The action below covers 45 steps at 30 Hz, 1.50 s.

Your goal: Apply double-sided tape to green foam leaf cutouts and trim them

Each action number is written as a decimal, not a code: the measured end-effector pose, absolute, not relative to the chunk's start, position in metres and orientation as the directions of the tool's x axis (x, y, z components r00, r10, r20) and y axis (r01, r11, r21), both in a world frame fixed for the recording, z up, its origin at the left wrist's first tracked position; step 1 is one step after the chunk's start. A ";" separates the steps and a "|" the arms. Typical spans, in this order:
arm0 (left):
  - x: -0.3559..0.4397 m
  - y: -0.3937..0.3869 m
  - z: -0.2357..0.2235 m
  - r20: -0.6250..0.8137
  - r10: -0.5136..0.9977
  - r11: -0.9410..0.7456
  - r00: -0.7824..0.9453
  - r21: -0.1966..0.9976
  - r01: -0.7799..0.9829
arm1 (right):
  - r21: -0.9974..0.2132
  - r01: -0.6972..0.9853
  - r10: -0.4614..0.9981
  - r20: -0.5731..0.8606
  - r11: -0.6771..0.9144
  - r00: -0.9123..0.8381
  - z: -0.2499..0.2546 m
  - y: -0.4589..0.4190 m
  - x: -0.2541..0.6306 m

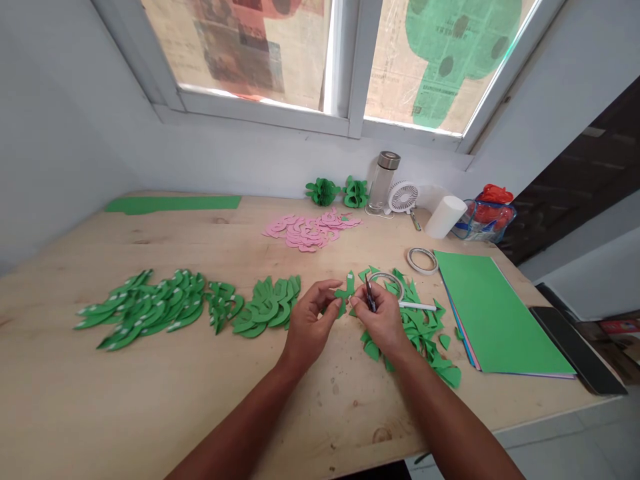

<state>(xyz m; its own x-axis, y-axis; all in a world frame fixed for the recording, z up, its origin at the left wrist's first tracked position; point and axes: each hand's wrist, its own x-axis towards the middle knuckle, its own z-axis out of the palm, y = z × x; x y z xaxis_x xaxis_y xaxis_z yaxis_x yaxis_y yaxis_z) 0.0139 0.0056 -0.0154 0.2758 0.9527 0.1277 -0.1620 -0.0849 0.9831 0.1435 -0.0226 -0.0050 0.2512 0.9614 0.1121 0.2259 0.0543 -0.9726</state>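
Note:
My left hand (309,323) pinches a small curved green paper piece (345,293) just above the wooden table (150,393). My right hand (383,319) is closed round dark tweezers (370,295), whose tips point up beside the green piece. Both hands meet at the table's middle. To the right of my right hand lies a heap of green paper scraps (425,333). A long row of finished green curved pieces (185,307) lies to the left of my left hand.
A pile of pink cut shapes (310,230) lies farther back. Two tape rolls (421,260), a white pen (417,306), stacked green sheets (493,313) and a dark phone (575,347) sit on the right. A bottle (384,180), small fan (403,197) and white cup (445,217) stand by the wall.

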 end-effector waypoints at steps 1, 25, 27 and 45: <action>0.013 0.006 -0.015 0.122 0.957 -0.080 0.265 0.983 -0.166 | -0.973 0.226 0.961 0.112 0.053 0.255 -0.004 -0.023 0.143; 0.016 0.010 -0.011 -0.058 0.967 0.109 0.249 0.974 -0.198 | -0.963 0.268 0.973 0.102 0.044 0.205 -0.009 -0.021 0.145; 0.016 0.011 -0.011 -0.048 0.970 0.097 0.240 0.976 -0.195 | -0.962 0.269 0.973 0.103 0.045 0.207 -0.009 -0.021 0.144; 0.015 0.014 -0.016 -0.044 0.980 0.090 0.195 0.969 -0.230 | -0.954 0.297 0.981 0.101 0.048 0.166 -0.009 -0.022 0.142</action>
